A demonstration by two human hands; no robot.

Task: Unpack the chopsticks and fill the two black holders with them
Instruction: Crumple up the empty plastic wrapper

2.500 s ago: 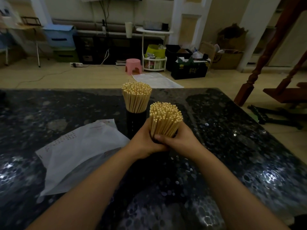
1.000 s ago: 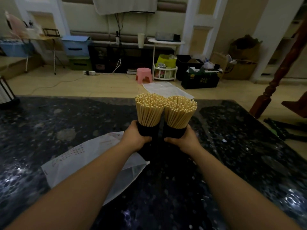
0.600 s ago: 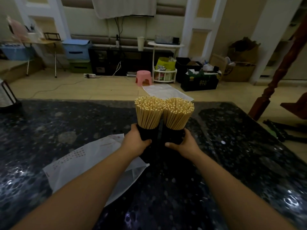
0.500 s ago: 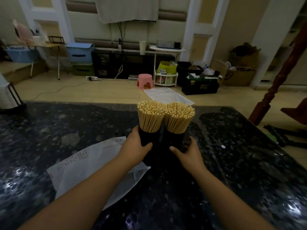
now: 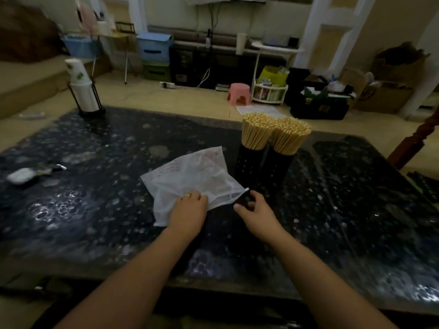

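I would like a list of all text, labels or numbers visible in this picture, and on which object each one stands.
No text can be read here.
White plastic bag: faint reddish print, too blurred to read.
Black crate on the floor: yellow marks, too small to read.
Cardboard box: a dark round mark, not legible.
Black holders and chopsticks: no label seen.

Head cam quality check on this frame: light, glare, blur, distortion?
Head view: dim, warm room light; speckled glare on the glossy dark table; wide-angle bending at the edges; soft blur on the left hand, right hand and white bag; chopsticks read clearly, black holders lose detail.
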